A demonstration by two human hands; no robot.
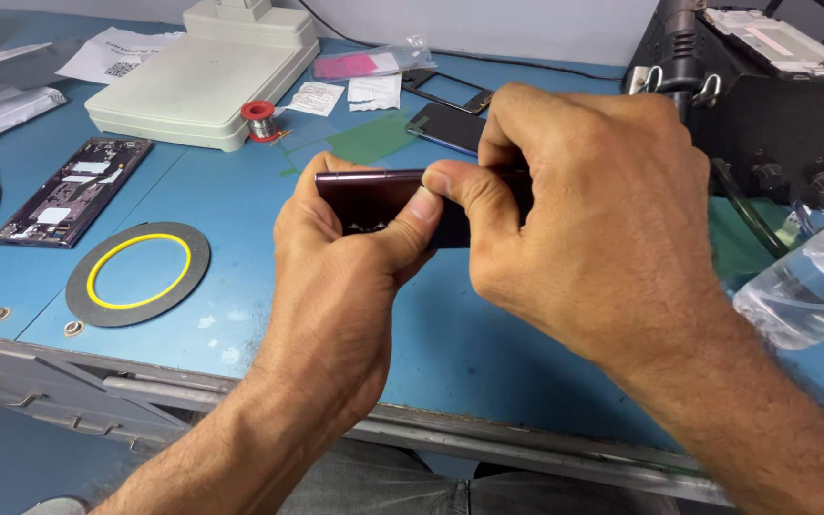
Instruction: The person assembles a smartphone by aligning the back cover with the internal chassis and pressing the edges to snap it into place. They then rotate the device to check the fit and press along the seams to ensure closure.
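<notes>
Dark maroon phone body is gripped edge-on by left hand and pinched by right hand above blue bench. Stripped phone frame and tape ring lie left; assembly judged unfinished.

**Dark purple phone held edge-up over blue bench**

Dark purple phone, slim, glossy, rectangular slab. Held off the table, lifted above the blue work surface near the middle of the view. Turned on its long side, so the thin top edge faces the camera and runs roughly level, left to right. Left end and part of one flat face show; small light marks along the lower part of that face. Right half hidden behind the fingers. Cannot tell whether the visible face is screen or back.
</notes>
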